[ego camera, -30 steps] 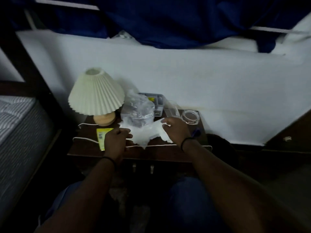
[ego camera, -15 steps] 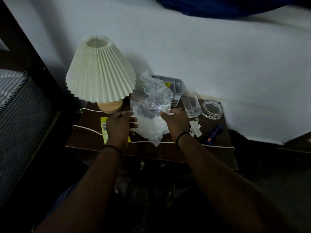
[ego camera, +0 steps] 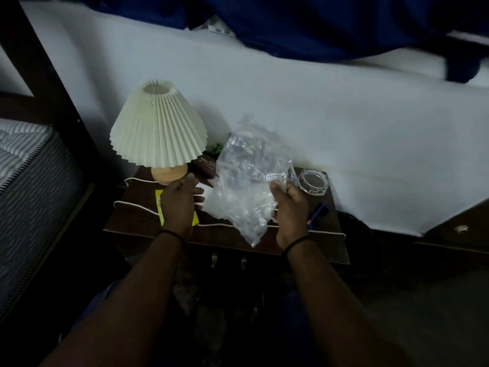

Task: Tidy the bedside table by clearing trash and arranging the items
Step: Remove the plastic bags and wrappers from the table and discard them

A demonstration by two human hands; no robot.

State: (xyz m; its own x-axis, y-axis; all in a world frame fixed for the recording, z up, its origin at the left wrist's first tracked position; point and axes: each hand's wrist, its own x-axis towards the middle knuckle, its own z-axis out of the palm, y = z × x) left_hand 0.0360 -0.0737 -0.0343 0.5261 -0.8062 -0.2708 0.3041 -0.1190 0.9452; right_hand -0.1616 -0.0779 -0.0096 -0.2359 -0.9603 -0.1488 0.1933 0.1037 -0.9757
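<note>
Clear plastic bag, crumpled and see-through, hangs above the middle of the desk, its lower tip dangling past the front edge. The right hand grips the bag's right side, thumb and fingers curled into the plastic just under a small white label. The left hand sits at the bag's left side with its fingers extended toward the plastic; whether they actually pinch it I cannot tell from where I stand.

Under the left hand lies a yellow packet, near the desk's front left part. A white cord snakes across the desk and runs along the front edge. At the back left corner stands a lamp with a pleated cream shade and a rounded wooden base. Just right of the base, toward the back edge, sits a dark box with pale lettering, and a bit of green foliage shows behind it. A glass ashtray rests at the back right corner, and a blue pen lies near the right edge, in front of the ashtray.
</note>
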